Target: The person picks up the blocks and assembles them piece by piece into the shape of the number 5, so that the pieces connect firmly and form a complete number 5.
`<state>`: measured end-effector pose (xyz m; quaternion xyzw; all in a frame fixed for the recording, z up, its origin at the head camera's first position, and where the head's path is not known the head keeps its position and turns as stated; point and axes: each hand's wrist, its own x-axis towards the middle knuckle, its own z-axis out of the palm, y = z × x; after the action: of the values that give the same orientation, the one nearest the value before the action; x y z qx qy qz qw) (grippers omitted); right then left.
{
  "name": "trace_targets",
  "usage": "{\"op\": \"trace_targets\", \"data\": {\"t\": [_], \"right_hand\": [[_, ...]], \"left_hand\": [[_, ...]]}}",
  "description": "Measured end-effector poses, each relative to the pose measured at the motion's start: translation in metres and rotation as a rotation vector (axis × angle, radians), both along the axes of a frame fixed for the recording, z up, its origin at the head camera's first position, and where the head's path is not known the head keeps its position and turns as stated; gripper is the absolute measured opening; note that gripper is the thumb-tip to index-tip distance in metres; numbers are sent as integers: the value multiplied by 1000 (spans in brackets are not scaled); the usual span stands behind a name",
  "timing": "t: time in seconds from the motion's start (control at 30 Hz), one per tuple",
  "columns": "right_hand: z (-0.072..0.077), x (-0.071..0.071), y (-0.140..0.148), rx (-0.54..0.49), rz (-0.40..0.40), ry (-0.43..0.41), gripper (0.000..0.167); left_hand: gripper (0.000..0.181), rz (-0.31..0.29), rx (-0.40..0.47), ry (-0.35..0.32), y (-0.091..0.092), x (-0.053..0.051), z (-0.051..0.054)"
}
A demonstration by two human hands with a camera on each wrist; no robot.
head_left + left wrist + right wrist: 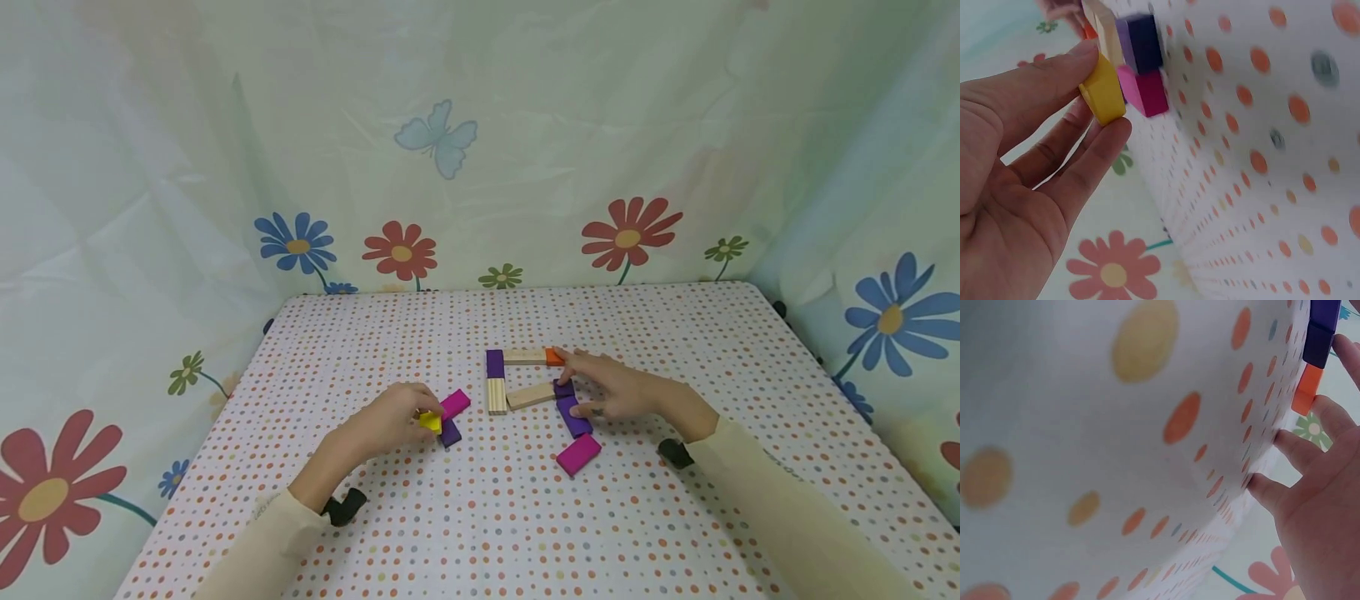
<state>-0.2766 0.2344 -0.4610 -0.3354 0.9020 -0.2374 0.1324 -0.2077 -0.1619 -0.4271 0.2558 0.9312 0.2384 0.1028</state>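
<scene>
In the head view my left hand pinches a yellow block between thumb and fingertips. The left wrist view shows that yellow block held clear of the cloth. Just beyond it lie a magenta block and a dark purple block. My right hand is spread over the right side of a block outline, one fingertip at an orange block. Its thumb is by a purple block, below a darker purple one. In the right wrist view, other fingertips rest on the cloth.
Left of the right hand, the outline continues with a purple block, an upright-lying plain wooden piece, a wooden block along the top and a slanted one. A magenta block lies nearer. Dotted cloth covers the table.
</scene>
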Motion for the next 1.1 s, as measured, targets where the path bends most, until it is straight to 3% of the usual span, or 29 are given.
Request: {"op": "trace_targets", "data": {"t": [0.23,0.47,0.83,1.1], "right_hand": [[1,0,1,8,-4,1,32],[0,-2,1,21,-14,-12,32],[4,0,-2,24,-13,-37,33],[2,-3,-1,25,5,-42,35]], "left_hand": [[22,-152,-32,19,21,20,2],[21,-217,-77,50,39,31,-7],[22,-307,-80,177,47,34,-20],[19,-306,-93,172,49,34,-26]]}}
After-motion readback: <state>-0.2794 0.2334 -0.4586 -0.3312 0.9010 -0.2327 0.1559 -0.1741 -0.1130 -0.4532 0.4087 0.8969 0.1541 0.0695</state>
